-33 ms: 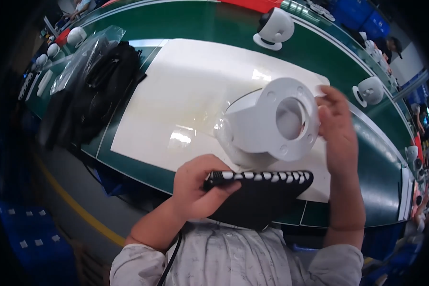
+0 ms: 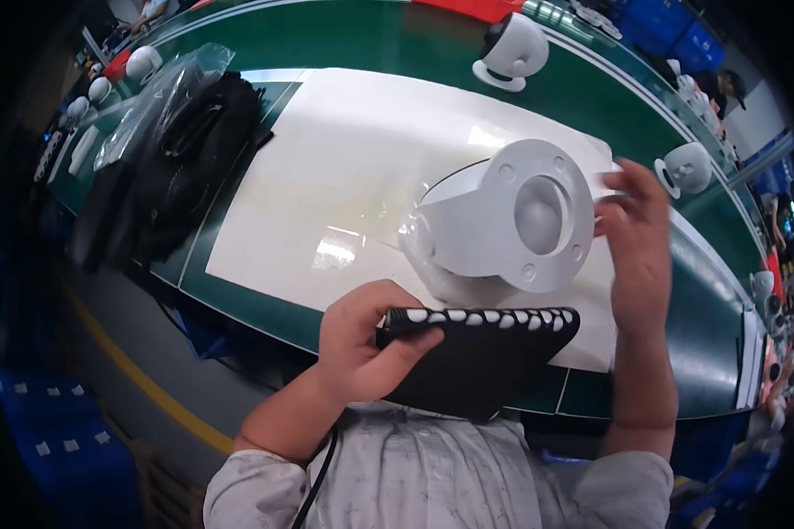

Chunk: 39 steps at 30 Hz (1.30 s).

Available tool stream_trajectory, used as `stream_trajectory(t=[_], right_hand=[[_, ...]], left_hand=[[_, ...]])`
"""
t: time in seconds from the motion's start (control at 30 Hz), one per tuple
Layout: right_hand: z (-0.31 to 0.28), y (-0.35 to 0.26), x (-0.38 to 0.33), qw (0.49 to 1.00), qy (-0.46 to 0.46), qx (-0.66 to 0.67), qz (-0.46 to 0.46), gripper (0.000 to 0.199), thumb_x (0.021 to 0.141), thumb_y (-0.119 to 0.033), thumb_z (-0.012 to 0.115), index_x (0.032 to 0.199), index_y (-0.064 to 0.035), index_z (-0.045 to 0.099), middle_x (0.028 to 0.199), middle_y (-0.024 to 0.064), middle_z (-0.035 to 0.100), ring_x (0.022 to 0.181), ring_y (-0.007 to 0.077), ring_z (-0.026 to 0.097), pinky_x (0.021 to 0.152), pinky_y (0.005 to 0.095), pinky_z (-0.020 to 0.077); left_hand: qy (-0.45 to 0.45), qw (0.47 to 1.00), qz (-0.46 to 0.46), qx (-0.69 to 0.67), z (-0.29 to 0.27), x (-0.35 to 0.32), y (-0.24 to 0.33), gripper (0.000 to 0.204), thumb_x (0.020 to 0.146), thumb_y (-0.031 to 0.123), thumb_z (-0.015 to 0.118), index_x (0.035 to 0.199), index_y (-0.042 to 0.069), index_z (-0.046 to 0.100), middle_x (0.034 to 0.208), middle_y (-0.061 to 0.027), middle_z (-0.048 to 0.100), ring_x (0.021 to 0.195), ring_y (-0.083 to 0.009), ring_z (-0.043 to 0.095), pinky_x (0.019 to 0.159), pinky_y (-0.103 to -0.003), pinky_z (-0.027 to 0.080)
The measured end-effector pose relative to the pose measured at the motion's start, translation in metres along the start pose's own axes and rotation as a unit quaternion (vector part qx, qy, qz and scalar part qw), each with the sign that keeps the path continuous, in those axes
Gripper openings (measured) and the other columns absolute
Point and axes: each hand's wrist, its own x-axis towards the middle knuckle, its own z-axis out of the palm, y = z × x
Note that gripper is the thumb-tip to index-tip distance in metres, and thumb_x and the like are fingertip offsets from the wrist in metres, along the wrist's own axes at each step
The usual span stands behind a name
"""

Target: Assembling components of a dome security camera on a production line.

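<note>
My left hand [image 2: 362, 339] is closed around the left end of a black flat panel [image 2: 472, 370], thumb on the near side. A row of white oval spots runs along the panel's upper edge. Just beyond the panel, a white rounded device [image 2: 454, 220] lies on its side, with clear plastic film about its lower left. Its round base ring [image 2: 506, 238], with a large centre hole, faces me. To the right of the ring is my right hand [image 2: 631, 216], slightly blurred, its bent fingers apart and close to the rim. I see nothing held in it.
A white mat [image 2: 318, 167] covers part of the green table [image 2: 384, 44]. Black cloth-like items [image 2: 194, 159] and clear plastic bags [image 2: 141, 115] lie at the left. Similar white devices stand behind [image 2: 513, 53] and at the right [image 2: 685, 167]. Other people are in the background.
My right hand has drawn back slightly to the right, off the ring's rim. The white device is turned a little differently. My left hand still grips the black panel, now slightly higher.
</note>
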Motion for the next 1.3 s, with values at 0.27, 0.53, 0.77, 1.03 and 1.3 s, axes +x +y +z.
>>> stream_trajectory(t=[0.27,0.53,0.77,1.03,1.3], right_hand=[[-0.007,-0.017,-0.051,0.961,-0.233,-0.079,-0.124,0.036,0.066,-0.007,0.068,0.097,-0.0017,0.05,0.091,0.0101,0.051,0.076,0.0155,0.049,0.066,0.0247,0.0394],[-0.012,-0.015,-0.052,0.967,-0.246,-0.02,0.068,0.019,0.069,-0.001,0.064,0.086,0.0006,0.055,0.081,0.0069,0.056,0.074,0.0132,0.053,0.067,0.0231,0.0409],[-0.021,-0.018,-0.047,0.956,-0.221,0.087,0.171,0.016,0.07,0.001,0.063,0.084,0.0001,0.053,0.088,0.0115,0.058,0.089,0.0183,0.056,0.077,0.0286,0.0446],[-0.01,-0.013,-0.053,0.953,-0.179,-0.143,-0.199,0.041,0.063,0.008,0.062,0.098,-0.0063,0.046,0.08,0.0088,0.056,0.078,0.0244,0.052,0.063,0.0351,0.0425],[0.0,-0.016,-0.049,0.951,-0.162,-0.015,-0.264,0.065,0.059,0.014,0.058,0.115,-0.0118,0.034,0.079,0.0077,0.053,0.071,0.0243,0.053,0.059,0.0317,0.0409]], left_hand=[[0.155,0.965,-0.134,-0.166,0.007,-0.01,0.015,0.025,0.07,0.0,0.065,0.087,0.001,0.047,0.068,0.0006,0.05,0.059,-0.0058,0.045,0.054,-0.017,0.035],[0.08,0.971,-0.167,-0.153,0.01,-0.007,0.009,0.031,0.061,-0.008,0.067,0.084,0.002,0.05,0.076,-0.007,0.052,0.067,-0.0127,0.049,0.057,-0.023,0.039],[0.069,0.986,-0.13,-0.078,0.008,-0.006,0.012,0.022,0.061,-0.007,0.068,0.073,0.001,0.051,0.065,-0.0048,0.051,0.059,-0.0103,0.044,0.05,-0.022,0.033],[0.046,0.991,-0.121,-0.035,0.011,-0.004,0.018,0.023,0.06,-0.007,0.068,0.072,0.001,0.05,0.06,-0.0043,0.05,0.055,-0.0112,0.043,0.048,-0.023,0.031],[0.036,0.992,-0.119,-0.025,0.021,0.004,0.02,0.018,0.061,-0.008,0.066,0.071,0.0,0.053,0.06,-0.0056,0.053,0.053,-0.0114,0.047,0.047,-0.023,0.034]])
